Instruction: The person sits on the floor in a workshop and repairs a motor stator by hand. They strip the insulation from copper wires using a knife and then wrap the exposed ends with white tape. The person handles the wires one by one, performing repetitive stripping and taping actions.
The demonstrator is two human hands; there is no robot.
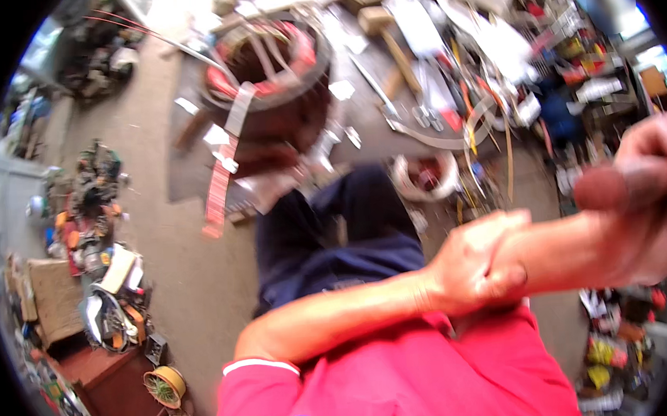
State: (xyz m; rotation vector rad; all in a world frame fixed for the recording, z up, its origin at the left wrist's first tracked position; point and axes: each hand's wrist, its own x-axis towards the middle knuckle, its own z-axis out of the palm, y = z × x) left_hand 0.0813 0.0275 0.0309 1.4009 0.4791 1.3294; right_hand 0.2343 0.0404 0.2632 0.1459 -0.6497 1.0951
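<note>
Concrete-coloured floor [193, 295] spread across the left and middle of the view, with clutter banked along both sides. Dark table [368, 144] stood ahead of the wearer, tools and papers crowding its far and right parts. Red shirt [392, 378], white-edged sleeve, filled the lower middle; dark trousers [343, 234] showed between it and the table. Right arm [576, 253] was raised at the right, well apart from the table and blurred. Reddish-brown cabinet [114, 389] sat at lower left. Dark round housing [296, 122], the piece on the bench in front of the wearer, rested on the table's left part, opening upward, a red ring [303, 49] inside its rim; neither hand touched it. Left hand [473, 264] reached across the body and was clasped around the right arm. Right hand [654, 147] was up near the right edge, smeared by motion; could not tell its grip or whether it held anything. Wooden-handled hammer [398, 53] lay beyond the housing, to its right. Red-and-pale strip [219, 177] slanted down from the housing's near left rim. Yellowish plant pot [177, 383] stood beside the cabinet. Smallest noted: white paper scrap [342, 90], just right of the housing.
</note>
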